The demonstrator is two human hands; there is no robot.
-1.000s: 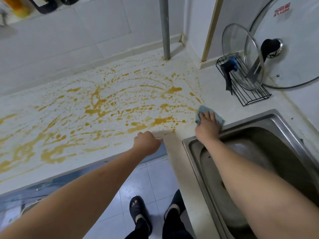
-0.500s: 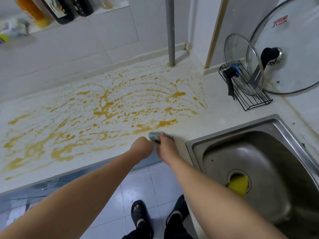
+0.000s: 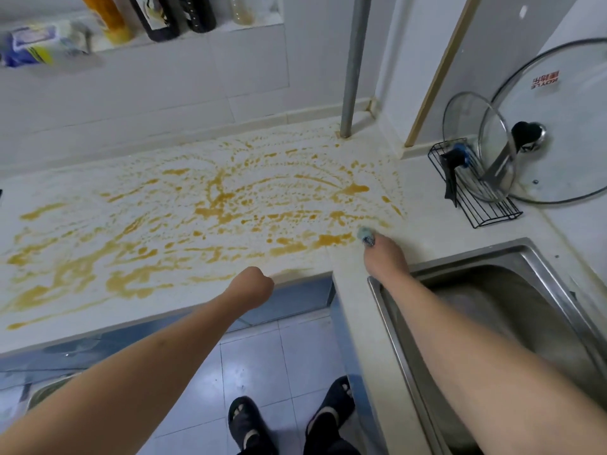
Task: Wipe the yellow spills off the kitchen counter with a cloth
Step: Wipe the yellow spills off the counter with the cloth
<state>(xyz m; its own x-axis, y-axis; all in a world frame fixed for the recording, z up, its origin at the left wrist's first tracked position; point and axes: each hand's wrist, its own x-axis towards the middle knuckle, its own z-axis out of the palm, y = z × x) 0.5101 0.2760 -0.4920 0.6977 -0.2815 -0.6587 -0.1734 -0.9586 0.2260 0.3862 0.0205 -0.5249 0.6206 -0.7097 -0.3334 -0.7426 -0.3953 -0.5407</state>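
Observation:
Yellow spills (image 3: 210, 205) streak and spot most of the white kitchen counter (image 3: 423, 205), from the far left to just left of the sink. My right hand (image 3: 384, 254) presses a small blue-grey cloth (image 3: 365, 236) onto the counter at the right end of the spills; only the cloth's front edge shows past my fingers. My left hand (image 3: 253, 285) is a closed fist with nothing in it, resting at the counter's front edge.
A steel sink (image 3: 512, 310) lies to the right under my right forearm. A black wire rack (image 3: 476, 192) holds two glass lids at the back right. A grey pipe (image 3: 353, 67) stands at the back. Bottles (image 3: 164, 14) line the wall shelf. Tiled floor and my slippers (image 3: 249, 425) are below.
My right hand swept the cloth from beside the sink left to the counter's front edge near my left fist, then back right and farther onto the counter. The left fist stayed put.

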